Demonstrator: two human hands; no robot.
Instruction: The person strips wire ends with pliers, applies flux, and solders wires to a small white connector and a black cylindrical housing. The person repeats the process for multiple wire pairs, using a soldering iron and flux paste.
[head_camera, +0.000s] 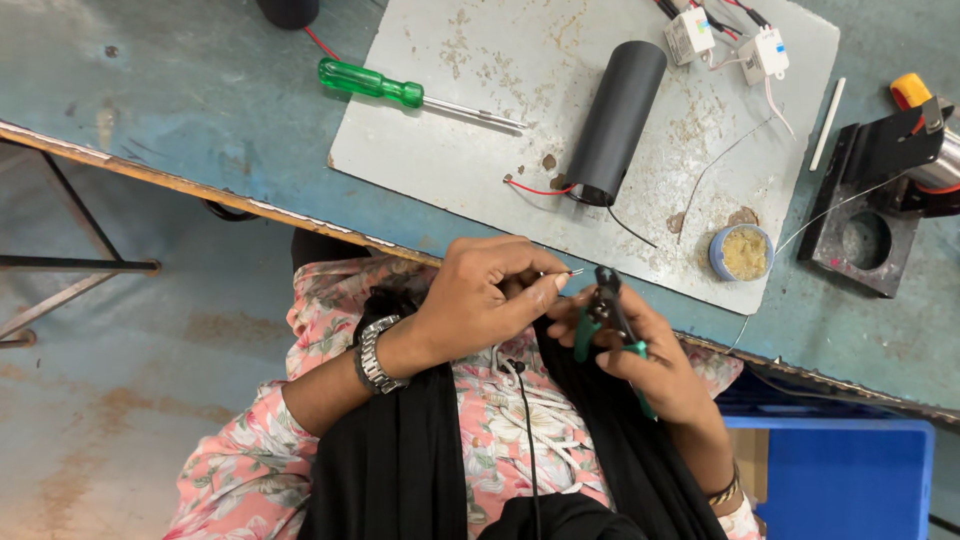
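My left hand (482, 295), with a metal watch on the wrist, pinches a thin wire (572, 271) whose bare tip sticks out past the fingertips. My right hand (640, 355) grips a small pair of green-handled pliers (605, 310), their dark jaws pointing up close beside the wire tip. Both hands are held over my lap, just in front of the table edge. A thin black cable (528, 440) hangs down over my clothing.
On the grey metal plate (480, 110) lie a green-handled screwdriver (400, 92), a black tube (615, 120) with red and black leads, two small white modules (725, 45) and a round tin of paste (741, 252). A black stand (868, 215) is at right, a blue crate (850, 480) below.
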